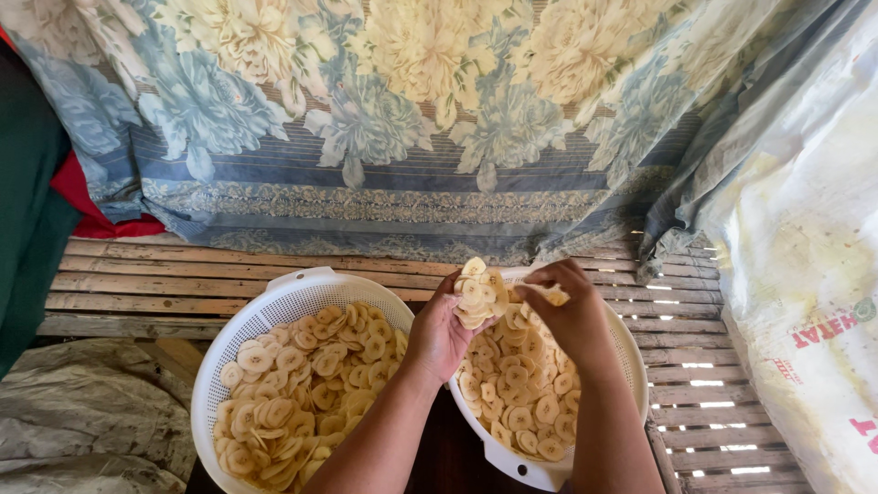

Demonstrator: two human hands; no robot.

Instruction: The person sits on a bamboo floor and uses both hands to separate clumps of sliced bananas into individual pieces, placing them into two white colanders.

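My left hand is cupped and closed around a stack of pale yellow banana slices, held over the near rim of the right basket, at about one o'clock from the frame's centre. My right hand sits just beside it at three o'clock, fingers pinched together on a single slice that touches the edge of the stack.

Two white perforated baskets stand side by side on the slatted wooden desk. The left basket, toward seven o'clock, is heaped with slices; the right one holds a looser layer under my hands. A flowered cloth hangs behind at twelve o'clock, and a pale printed sack leans at three o'clock.

I judge the step to be peeling slices off the stack one by one. To do it well, I keep the left grip light, so that the thin discs do not crack, and tilt the stack slightly so its top edge faces the right fingers. I slide each slice sideways rather than prying it up, since stuck slices tear easily. I keep both hands low over the right basket, so that anything that slips lands among the slices and not through the gaps in the slats.
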